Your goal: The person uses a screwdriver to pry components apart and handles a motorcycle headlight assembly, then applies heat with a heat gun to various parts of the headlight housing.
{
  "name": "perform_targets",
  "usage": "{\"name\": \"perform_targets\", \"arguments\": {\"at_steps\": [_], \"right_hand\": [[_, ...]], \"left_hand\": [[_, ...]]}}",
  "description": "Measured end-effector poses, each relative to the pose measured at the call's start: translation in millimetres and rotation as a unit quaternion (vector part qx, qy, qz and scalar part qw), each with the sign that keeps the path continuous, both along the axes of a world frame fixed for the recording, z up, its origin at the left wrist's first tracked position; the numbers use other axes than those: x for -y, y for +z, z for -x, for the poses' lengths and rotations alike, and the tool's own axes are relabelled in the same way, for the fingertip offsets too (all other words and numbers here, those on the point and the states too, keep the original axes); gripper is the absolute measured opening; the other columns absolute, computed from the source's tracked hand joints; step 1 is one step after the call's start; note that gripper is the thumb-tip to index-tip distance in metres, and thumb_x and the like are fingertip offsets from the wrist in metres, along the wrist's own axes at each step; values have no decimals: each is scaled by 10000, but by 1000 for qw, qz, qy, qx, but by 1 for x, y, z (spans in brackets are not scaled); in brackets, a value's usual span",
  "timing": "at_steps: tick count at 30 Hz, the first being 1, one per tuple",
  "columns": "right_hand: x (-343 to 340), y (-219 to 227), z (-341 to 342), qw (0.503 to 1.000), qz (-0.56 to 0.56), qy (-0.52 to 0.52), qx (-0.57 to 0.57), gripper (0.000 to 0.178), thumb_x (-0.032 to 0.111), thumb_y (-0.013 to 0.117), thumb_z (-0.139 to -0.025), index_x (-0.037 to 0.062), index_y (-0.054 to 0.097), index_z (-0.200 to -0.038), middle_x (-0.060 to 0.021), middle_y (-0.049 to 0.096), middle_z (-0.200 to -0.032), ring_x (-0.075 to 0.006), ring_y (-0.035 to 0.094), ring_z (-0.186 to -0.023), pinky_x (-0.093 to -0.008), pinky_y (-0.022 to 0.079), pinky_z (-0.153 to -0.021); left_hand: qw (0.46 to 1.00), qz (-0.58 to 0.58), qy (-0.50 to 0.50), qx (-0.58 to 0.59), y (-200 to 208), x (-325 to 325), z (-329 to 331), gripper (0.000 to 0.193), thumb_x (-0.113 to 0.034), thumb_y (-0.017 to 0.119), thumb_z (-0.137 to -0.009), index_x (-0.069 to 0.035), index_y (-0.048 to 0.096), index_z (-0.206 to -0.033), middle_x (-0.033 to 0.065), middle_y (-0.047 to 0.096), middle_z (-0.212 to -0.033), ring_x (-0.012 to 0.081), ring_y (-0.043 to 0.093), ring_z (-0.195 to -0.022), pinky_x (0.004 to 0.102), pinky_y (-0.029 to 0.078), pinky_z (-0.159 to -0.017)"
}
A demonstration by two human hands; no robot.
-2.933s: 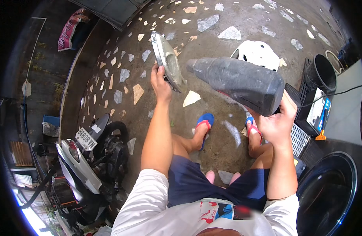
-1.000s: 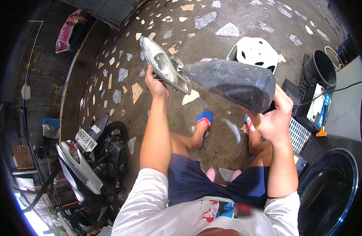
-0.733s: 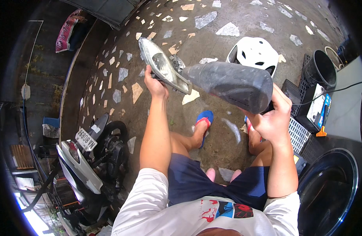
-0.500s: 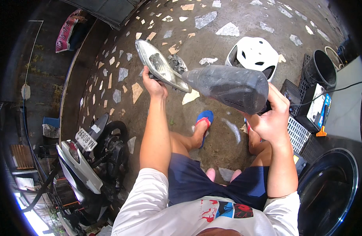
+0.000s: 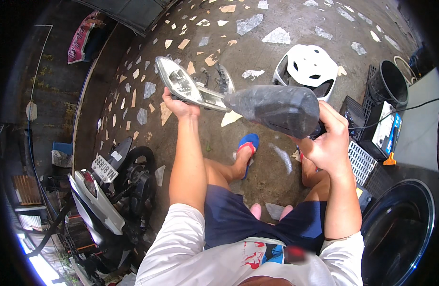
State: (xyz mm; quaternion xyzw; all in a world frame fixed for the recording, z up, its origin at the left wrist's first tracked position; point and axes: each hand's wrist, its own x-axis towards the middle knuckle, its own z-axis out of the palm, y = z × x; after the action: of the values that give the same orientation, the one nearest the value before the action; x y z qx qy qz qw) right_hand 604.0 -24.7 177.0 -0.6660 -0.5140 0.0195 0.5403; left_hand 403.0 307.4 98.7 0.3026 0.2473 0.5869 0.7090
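My left hand (image 5: 182,107) grips a vehicle headlight (image 5: 178,82) by its near edge, in the air in front of me. It has a clear lens, and its other arm bends back on the far side. A dusty dark grey hand-held tool (image 5: 274,107), with a wide rounded body and a tapered nose like a blower, points left at it. The nose overlaps the headlight's right end; whether they touch I cannot tell. Behind the tool's body, my right hand (image 5: 328,143) is wrapped round its handle, which is mostly hidden. A black cord (image 5: 395,113) runs off to the right.
On the floor beyond the tool lies a white helmet (image 5: 306,69). At right are a black bucket (image 5: 390,83), a white plastic crate (image 5: 362,162), a boxed item (image 5: 383,131) and a large black basin (image 5: 400,233). A motorcycle (image 5: 98,195) stands at left.
The headlight has turned in my left hand and shifted a little left, showing more of its far arm. The tool has moved slightly left and down with my right hand.
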Motion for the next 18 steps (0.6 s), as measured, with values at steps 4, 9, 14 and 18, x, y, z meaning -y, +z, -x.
{"name": "perform_targets", "arguments": {"at_steps": [4,9,14,18], "right_hand": [[2,0,-3,999,26,-6,18,404,111,815,-593,-8,688,-958,-156,670,-865,-344,692,-789,-380,544,-710],[2,2,-4,999,36,-2,16,427,133,826,-578,-10,689,-956,-162,668,-858,-363,690,-796,-392,545,-704],[3,-3,-8,999,37,-14,18,431,138,830,-578,-4,693,-961,-162,667,-855,-365,688,-796,-397,544,-705],[2,-2,-9,999,42,-27,19,423,127,827,-577,-1,694,-957,-161,666,-852,-364,687,-791,-398,543,-704]], "left_hand": [[999,34,21,17,8,3,1,563,-438,409,-971,-62,607,-1340,98,662,-1300,290,623,-1194,465,471,-1064],[997,37,37,59,5,-9,15,581,-457,396,-955,-56,623,-1309,118,663,-1283,316,613,-1199,500,461,-1069],[995,52,44,66,9,-5,13,563,-449,402,-952,-60,630,-1288,126,667,-1267,317,617,-1192,501,467,-1061],[997,50,39,53,10,-4,14,576,-474,427,-935,-72,627,-1296,116,667,-1263,318,620,-1178,507,473,-1049]]}}
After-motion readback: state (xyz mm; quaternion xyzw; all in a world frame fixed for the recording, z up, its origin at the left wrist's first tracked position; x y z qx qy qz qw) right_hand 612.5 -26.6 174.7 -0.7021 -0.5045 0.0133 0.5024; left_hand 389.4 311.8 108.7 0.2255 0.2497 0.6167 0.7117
